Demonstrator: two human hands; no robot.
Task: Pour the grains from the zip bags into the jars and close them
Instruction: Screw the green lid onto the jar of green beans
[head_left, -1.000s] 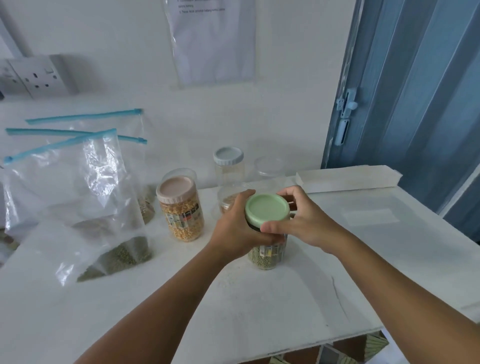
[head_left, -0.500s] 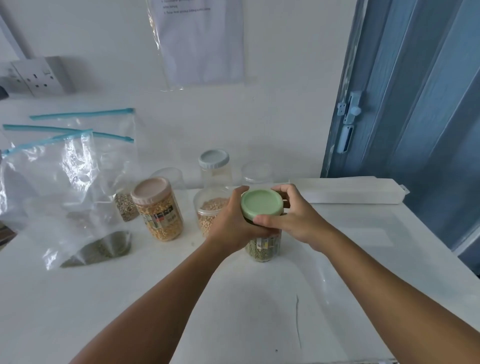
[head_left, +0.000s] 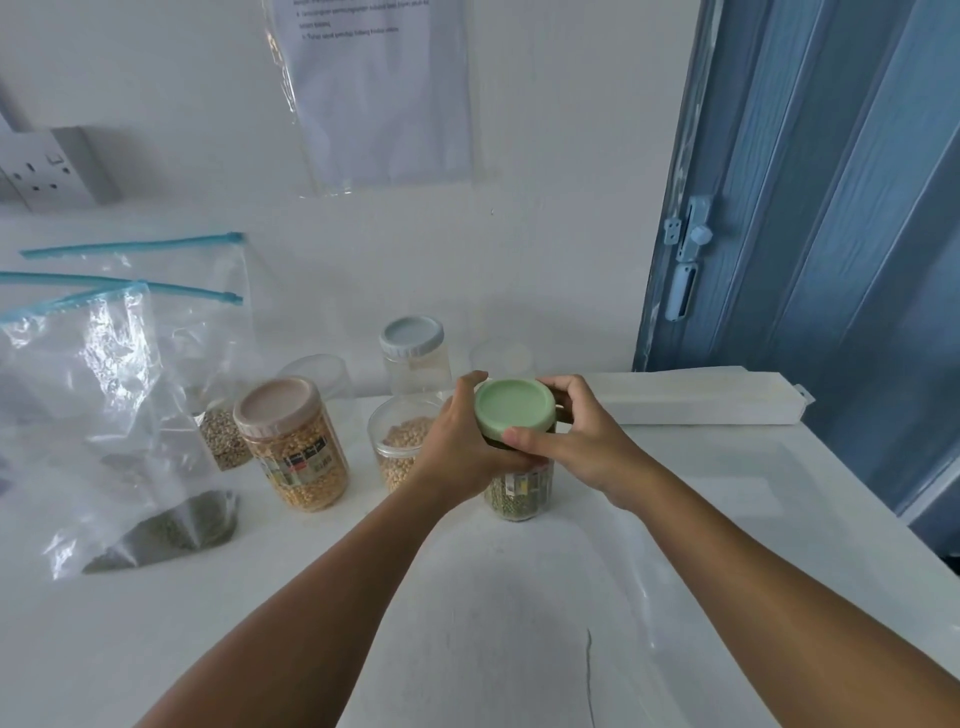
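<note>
A clear jar of green grains (head_left: 519, 493) stands on the white table (head_left: 467, 597) at the centre. My left hand (head_left: 457, 447) grips the jar's body from the left. My right hand (head_left: 576, 441) grips its pale green lid (head_left: 514, 408), thumb in front, fingers behind. To the left stand a jar of pale beans (head_left: 400, 452) without a lid and a jar of yellow grains (head_left: 296, 452) with a pink lid. Zip bags (head_left: 119, 405) with blue strips stand at the far left; the front one holds some green grains at its bottom.
An empty jar with a grey-blue lid (head_left: 413, 353) and two clear open jars stand against the wall. A long white box (head_left: 701, 397) lies at the back right. A blue folding door (head_left: 805, 234) closes off the right side. A socket (head_left: 47, 169) is on the wall.
Both hands stay on the green-lidded jar; my right thumb has shifted slightly along the lid's edge. The camera has tilted, so the whole scene sits a little lower and to the left.
</note>
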